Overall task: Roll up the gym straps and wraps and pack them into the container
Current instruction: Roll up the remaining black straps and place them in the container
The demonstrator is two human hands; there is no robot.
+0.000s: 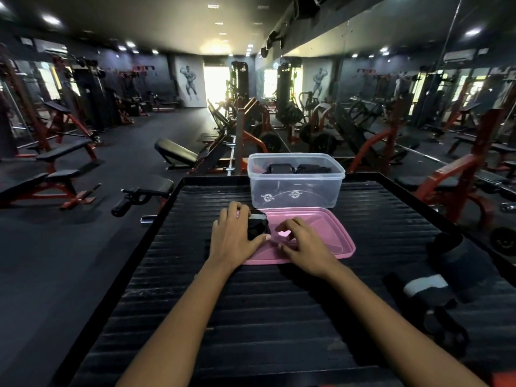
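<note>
A clear plastic container [296, 188] stands at the far middle of the black ribbed platform [251, 317], with rolled black wraps [298, 169] inside it. Its pink lid [332, 236] lies flat just in front. My left hand [233, 236] grips a rolled black wrap [258, 226] with a white patch at the lid's left edge. My right hand [303, 244] hovers over the lid with loosely curled fingers, holding nothing. A black wrap with a grey band [427, 286] lies unrolled at the platform's right side, beside another dark wrap [458, 255].
A black strap [446, 331] lies near the right front of the platform. Gym benches [55, 163] and red-framed machines [460, 169] fill the floor all around. A mirrored wall runs along the right.
</note>
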